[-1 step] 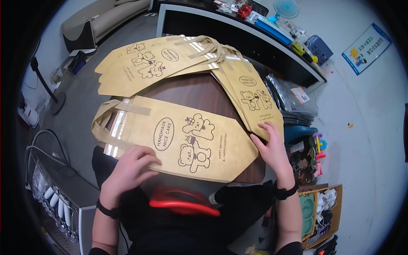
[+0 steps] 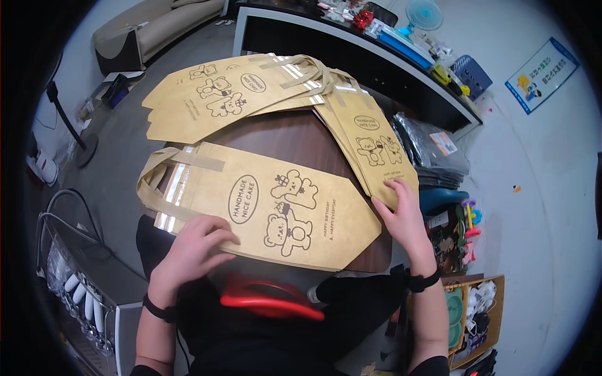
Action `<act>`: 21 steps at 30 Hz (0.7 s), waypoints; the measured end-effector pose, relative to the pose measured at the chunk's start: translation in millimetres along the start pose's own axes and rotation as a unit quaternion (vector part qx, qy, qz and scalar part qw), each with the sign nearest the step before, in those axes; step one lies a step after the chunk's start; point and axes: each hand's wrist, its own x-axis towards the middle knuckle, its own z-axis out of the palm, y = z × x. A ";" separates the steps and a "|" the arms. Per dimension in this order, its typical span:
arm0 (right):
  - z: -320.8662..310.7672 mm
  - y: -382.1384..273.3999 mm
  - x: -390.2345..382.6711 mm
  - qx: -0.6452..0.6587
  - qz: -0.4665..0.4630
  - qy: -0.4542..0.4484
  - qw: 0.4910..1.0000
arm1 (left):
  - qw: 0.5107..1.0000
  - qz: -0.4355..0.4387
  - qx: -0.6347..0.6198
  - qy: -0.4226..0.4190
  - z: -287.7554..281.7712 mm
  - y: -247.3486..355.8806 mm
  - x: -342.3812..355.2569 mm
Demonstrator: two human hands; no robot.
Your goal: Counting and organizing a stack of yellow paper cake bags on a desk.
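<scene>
A stack of tan bags (image 2: 338,213) with bear drawings and looped handles (image 2: 150,178) lies flat nearest me on a dark wooden table (image 2: 295,138). My left hand (image 2: 197,244) rests at its lower left edge, fingers apart and slightly bent. My right hand (image 2: 401,222) is open at the stack's right corner, its fingertips against the lower end of a second bag stack (image 2: 348,113) slanting along the right side. A third, fanned stack (image 2: 182,113) lies across the back left, its handles overlapping those of the right stack.
A beige sofa (image 2: 157,28) stands back left, a dark counter (image 2: 282,37) with clutter behind. Left are a black stand (image 2: 75,135) and a metal-edged unit (image 2: 122,332); right are packaged items (image 2: 426,144) and a box (image 2: 486,313). A red object (image 2: 269,304) is below the table edge.
The bags and surroundings sit very slightly lower and further right in the picture. Both hands keep nearly the same pose and place on the bags.
</scene>
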 end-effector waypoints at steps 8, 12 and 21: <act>15.3 56.9 57.5 -0.026 0.087 -0.165 0.982 | 1.000 -0.002 -0.021 -0.003 18.4 1.3 5.7; 7.8 55.7 57.2 -0.007 0.111 -0.184 0.977 | 1.000 0.005 -0.019 0.007 24.0 5.6 7.4; -11.6 56.1 67.0 0.090 0.193 -0.214 0.953 | 1.000 0.004 -0.005 0.020 29.6 7.5 8.6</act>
